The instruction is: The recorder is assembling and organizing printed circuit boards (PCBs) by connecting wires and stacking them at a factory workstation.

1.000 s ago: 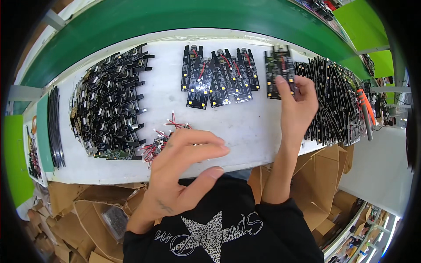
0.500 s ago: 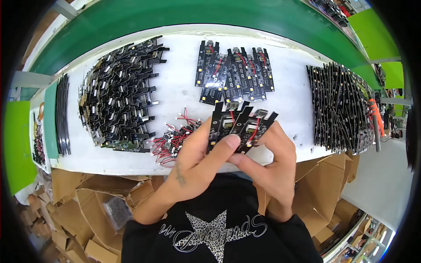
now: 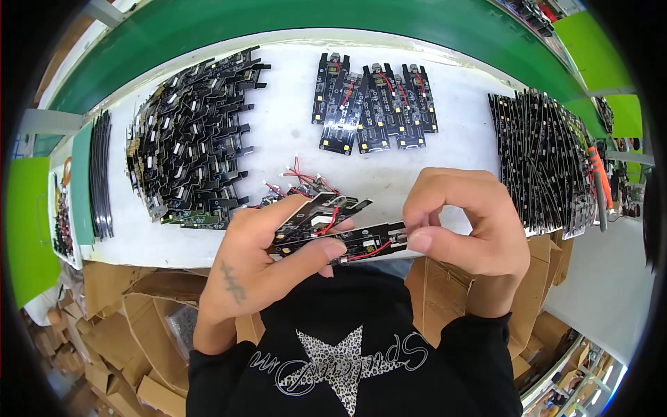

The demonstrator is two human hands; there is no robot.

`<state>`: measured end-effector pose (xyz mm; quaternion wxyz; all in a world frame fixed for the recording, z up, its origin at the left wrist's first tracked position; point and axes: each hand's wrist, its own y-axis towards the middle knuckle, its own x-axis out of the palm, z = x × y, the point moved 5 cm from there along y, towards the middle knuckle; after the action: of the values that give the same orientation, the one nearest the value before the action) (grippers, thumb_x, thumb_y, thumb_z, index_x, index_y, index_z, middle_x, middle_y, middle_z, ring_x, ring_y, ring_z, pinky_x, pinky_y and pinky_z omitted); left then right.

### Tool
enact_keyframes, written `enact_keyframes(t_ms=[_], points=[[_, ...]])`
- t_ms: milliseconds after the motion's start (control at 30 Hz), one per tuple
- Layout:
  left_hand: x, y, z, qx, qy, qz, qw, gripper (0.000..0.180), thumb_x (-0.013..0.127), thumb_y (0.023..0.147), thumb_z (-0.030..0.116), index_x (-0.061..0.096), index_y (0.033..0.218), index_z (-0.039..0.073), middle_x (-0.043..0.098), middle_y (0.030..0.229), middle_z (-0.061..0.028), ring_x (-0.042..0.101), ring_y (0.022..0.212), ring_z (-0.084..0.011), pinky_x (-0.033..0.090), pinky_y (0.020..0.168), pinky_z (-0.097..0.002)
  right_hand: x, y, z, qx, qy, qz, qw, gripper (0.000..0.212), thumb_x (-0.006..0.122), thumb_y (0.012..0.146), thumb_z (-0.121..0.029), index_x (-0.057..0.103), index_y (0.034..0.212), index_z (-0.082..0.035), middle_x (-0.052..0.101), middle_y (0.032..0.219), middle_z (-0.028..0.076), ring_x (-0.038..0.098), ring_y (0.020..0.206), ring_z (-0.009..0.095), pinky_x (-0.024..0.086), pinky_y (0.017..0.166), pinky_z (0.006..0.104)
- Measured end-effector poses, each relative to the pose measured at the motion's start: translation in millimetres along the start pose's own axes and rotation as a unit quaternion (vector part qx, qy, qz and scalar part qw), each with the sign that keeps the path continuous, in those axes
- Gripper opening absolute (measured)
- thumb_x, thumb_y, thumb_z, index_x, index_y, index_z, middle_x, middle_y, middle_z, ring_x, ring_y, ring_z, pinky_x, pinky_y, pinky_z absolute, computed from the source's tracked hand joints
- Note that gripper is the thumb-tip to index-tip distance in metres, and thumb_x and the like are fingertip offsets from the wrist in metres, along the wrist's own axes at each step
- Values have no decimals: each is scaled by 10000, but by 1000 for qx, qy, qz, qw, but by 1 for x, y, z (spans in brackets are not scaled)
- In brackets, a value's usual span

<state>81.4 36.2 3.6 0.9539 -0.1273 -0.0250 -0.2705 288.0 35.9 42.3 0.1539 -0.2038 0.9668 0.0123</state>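
My left hand grips two black circuit boards, its thumb lying across them. The rear circuit board tilts up with a red wire on its face. The front circuit board lies nearly level, also carrying a short red wire. At its right end, the thumb and forefinger of my right hand pinch together; the fingers partly hide that end. Just behind my left hand is a heap of small parts with red and black wires, partly covered by the hand.
Several wired boards lie at the back middle of the white table. A large pile of black boards sits left, another stack right. Black strips lie far left. Cardboard boxes stand below the front edge.
Both boards have swung from upright to tilted and nearly level. My left hand has moved left and nearer me. My right hand has shifted right, to the front board's end.
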Motion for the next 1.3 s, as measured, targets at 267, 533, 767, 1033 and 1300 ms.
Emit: enact_keyframes(t_ms=[267,533,767,1033,1300], points=[[-5,0,7,13,23,-13,1000,238,706,850,5,672,1077,-53,713,820,-84,652,630,-95,511,584,-228,13,2,11,-27,20,-94,995,163,753,746,-116,644,787,-3,599,694,70,571,585,186,427,537,288],[-6,2,11,21,56,-130,990,195,660,827,-27,661,1015,-80,697,780,-116,667,607,-142,540,524,-259,33,3,16,-37,103,-124,986,120,695,756,-47,603,695,0,572,613,52,539,526,135,415,504,274],[-13,-7,0,-92,-67,-128,985,200,677,827,-24,658,1018,-80,688,789,-99,646,628,-123,515,542,-236,49,-3,23,6,219,-140,966,97,708,701,-65,666,721,20,656,692,120,578,564,205,407,521,300],[-44,-45,-15,-173,-114,-11,978,243,692,848,-3,660,1082,-56,672,814,-55,622,614,-87,503,530,-215,24,5,31,-10,10,42,999,89,704,814,-41,721,891,-1,677,798,96,624,716,188,478,675,298],[-29,-37,-19,-242,-37,-106,964,363,684,894,60,613,1247,20,694,1033,-26,602,739,-36,544,571,-203,46,29,16,-133,-121,63,982,185,733,800,-62,704,974,-8,671,862,108,618,800,239,480,708,322]])
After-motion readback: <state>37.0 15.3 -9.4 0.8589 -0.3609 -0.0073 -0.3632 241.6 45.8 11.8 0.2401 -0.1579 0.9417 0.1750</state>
